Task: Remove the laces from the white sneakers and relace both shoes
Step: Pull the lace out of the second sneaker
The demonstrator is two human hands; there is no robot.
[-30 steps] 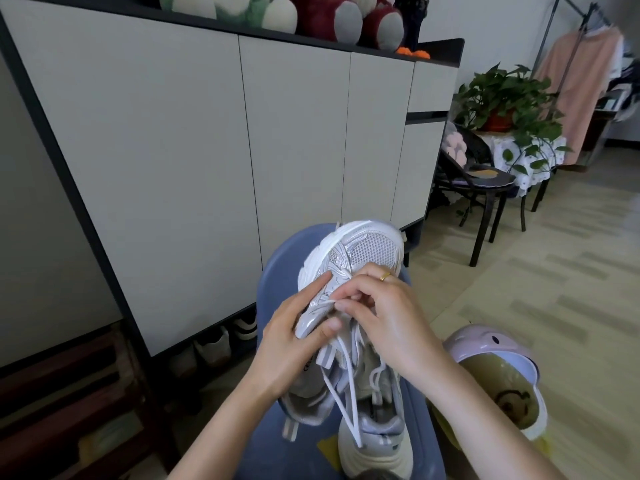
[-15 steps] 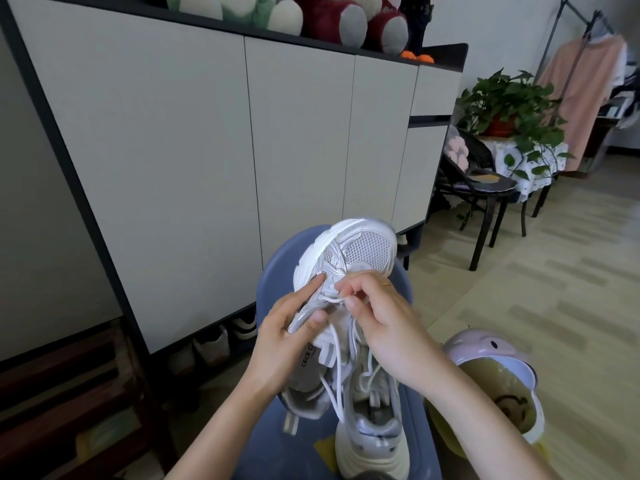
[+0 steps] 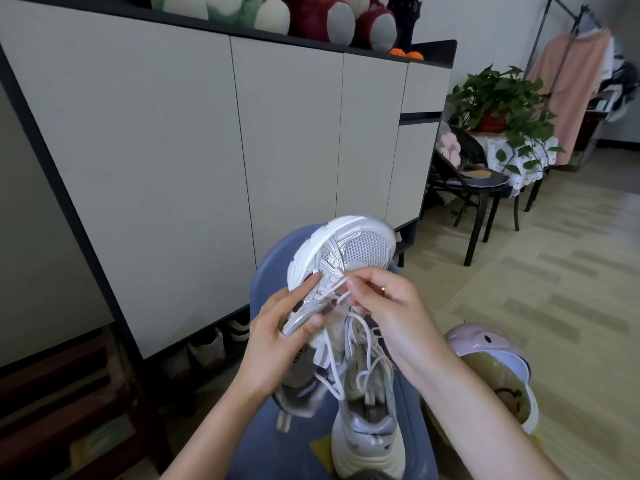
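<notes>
Head view: white sneaker (image 3: 349, 251) held up over a blue stool (image 3: 273, 265), toe pointing away and up, mesh toe box facing the camera. Left hand (image 3: 280, 337) grips the sneaker's side at the eyelet row, thumb across the silver overlay, index finger stretched along the sole edge. Right hand (image 3: 384, 306) pinches the white lace (image 3: 337, 289) near the front eyelets, fingertips curled tight on it, ring on one finger. Loose lace runs down from the pinch in loops and hangs over the second sneaker (image 3: 367, 420). That one sits on the stool seat below, heel toward the camera, opening up, lace loops lying slack across its tongue. Pink-rimmed toy-like thing (image 3: 491, 372) on the floor just right of the stool. Pale cabinet (image 3: 173, 150) behind, plush toys (image 3: 311, 15) on top, shoes (image 3: 214, 344) in its bottom gap. Potted plant (image 3: 498, 98) and dark chair (image 3: 474, 188) farther right.
</notes>
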